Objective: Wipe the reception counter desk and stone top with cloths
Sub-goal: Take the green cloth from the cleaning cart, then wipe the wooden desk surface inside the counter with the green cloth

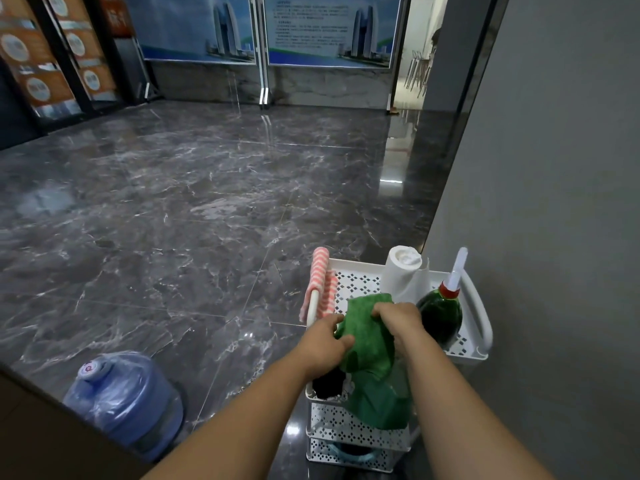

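**Both hands on 1 green cloth over cart**

- 1 dark marble floor [173, 202], glossy, fills most of the view.
- 1 grey wall [554, 168] on the right; the cart stands just beside it.
- 2 blue posters [194, 26] [332, 29] side by side at the far end, each showing towers.
- 1 blue water jug [128, 403] on the floor at lower left, well apart from the cart.
- 1 white perforated cart [356, 424], 3 tiers visible.
- 1 green cloth [370, 337] above the cart's top tier, held between the hands. Darker green fabric hangs below it over the cart's near side; can't tell whether it's the same cloth or a second.
- 1 pink striped cloth [320, 282] draped over the cart's left handle.
- 1 white paper roll [401, 271], upright at the back of the top tier.
- 1 green bottle [441, 317], red collar, white nozzle, upright at the top tier's right, just beside the right hand.
- 2 hands: left hand [323, 341] grips the cloth's left edge, fingers curled into it; right hand [401, 322] clutches the bunched top right part.
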Available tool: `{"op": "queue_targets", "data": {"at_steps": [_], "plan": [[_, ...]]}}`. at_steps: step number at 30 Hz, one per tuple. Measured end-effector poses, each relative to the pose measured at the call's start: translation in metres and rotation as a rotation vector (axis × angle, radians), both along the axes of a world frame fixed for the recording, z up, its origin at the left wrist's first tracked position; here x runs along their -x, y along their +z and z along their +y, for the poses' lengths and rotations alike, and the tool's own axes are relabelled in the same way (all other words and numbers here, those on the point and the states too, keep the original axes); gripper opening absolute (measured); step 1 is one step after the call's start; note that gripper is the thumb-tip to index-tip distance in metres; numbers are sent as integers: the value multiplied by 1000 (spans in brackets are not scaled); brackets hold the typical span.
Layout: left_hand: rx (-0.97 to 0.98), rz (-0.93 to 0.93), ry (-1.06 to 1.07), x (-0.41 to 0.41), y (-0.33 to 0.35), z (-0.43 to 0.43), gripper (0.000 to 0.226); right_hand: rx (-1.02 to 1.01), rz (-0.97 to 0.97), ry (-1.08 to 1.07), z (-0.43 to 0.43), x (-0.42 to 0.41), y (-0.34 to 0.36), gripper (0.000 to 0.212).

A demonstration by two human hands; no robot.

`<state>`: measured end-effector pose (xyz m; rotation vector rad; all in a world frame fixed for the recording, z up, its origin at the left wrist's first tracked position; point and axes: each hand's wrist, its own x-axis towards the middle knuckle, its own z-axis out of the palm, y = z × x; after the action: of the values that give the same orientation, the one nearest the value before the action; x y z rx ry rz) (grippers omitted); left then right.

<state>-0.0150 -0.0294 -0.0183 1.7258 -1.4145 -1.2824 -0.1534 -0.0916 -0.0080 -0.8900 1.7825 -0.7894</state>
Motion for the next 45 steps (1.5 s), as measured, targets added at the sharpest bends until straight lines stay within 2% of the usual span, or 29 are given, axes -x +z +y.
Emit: {"op": "queue_targets", "data": {"at_steps": [3, 6, 11, 16, 22, 25, 31, 34, 36, 39, 45], "plan": [[25, 98, 48, -9, 23, 10, 66, 135, -99, 42, 20, -4, 26, 10], [53, 309, 131, -23, 51, 23, 66, 246, -213, 122, 42, -15, 58, 11], [66, 614, 219, -59, 93, 57, 35, 340, -420, 321, 76, -47, 112, 12], [155, 700, 240, -115, 102, 110, 38, 341, -514, 512, 110, -101, 140, 8], [312, 726, 558, -174, 108, 190, 37, 319, -487, 769, 157, -170, 143, 16], [390, 680, 724, -195, 109, 233, 30, 292, -503, 896, 183, -203, 136, 18], [510, 594, 1037, -228, 106, 313, 11, 76, -605, 1198, 241, -253, 116, 17], [539, 555, 1156, -239, 98, 348, 18, 13, -536, 1355, 266, -272, 106, 4], [539, 470, 1220, -244, 95, 371, 24, 69, -478, 1402, 281, -287, 103, 11], [539, 283, 1319, -251, 87, 411, 33, 143, -406, 1516, 308, -314, 98, 10], [422, 72, 1264, -254, 81, 506, 36, 161, -314, 1671, 375, -363, 82, 17]]}}
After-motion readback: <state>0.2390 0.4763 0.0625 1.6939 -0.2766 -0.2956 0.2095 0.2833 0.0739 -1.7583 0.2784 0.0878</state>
